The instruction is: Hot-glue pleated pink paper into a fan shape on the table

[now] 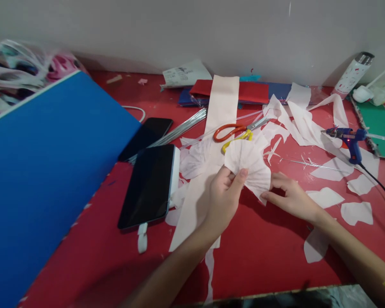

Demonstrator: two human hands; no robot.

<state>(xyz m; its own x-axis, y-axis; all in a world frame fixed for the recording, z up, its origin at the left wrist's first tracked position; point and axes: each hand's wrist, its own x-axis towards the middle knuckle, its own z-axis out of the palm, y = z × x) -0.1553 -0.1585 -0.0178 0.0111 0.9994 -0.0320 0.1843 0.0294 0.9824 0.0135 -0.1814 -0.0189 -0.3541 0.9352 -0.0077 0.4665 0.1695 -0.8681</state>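
A pale crepe paper petal (252, 164), creased and fanned out, is held up over the red table. My left hand (226, 192) pinches its lower left part, thumb on top. At its lower right corner, my right hand (287, 194) grips the edge between thumb and fingers. Just behind the petal lie scissors (230, 132) with orange-red handles, and a yellow-handled tool (235, 140) partly hidden by the petal. A long pale paper strip (195, 209) runs beneath my left hand. Cut petal pieces (325, 197) lie to the right of my right hand.
A blue board (57, 171) fills the left. Beside it are a tablet (149, 186), a dark phone (155, 128) and wire bundles (188, 125). A blue glue gun (351, 139) with a cord stands right, near a flask (354, 75) and green board (377, 124). Folded red paper (253, 92) lies behind.
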